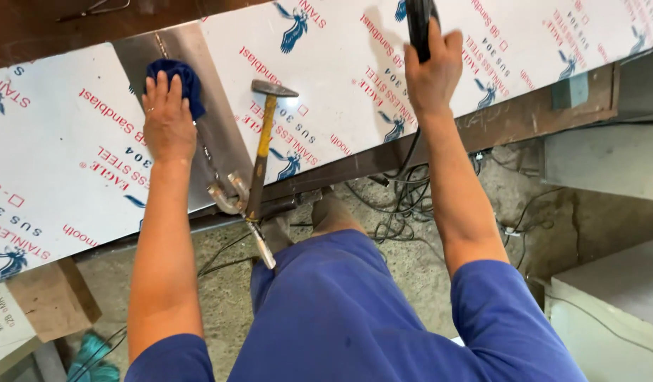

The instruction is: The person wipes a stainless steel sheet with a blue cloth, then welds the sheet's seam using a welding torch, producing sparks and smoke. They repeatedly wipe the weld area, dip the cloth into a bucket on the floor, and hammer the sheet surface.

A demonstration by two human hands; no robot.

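step: wiping bare steel strip | left hand [168,117] flat, pressing blue cloth [181,78] left of hammer [264,145] | right hand [432,67] right of hammer, gripping black tool [419,25] | next: probably firm cloth strokes along the strip

blue cloth [185,79] mostly under left hand [167,117], black tool [420,25] cut off at top edge

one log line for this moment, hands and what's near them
left hand: pressing blue cloth on bare steel strip | right hand: gripping black tool handle | hammer: lying between hands
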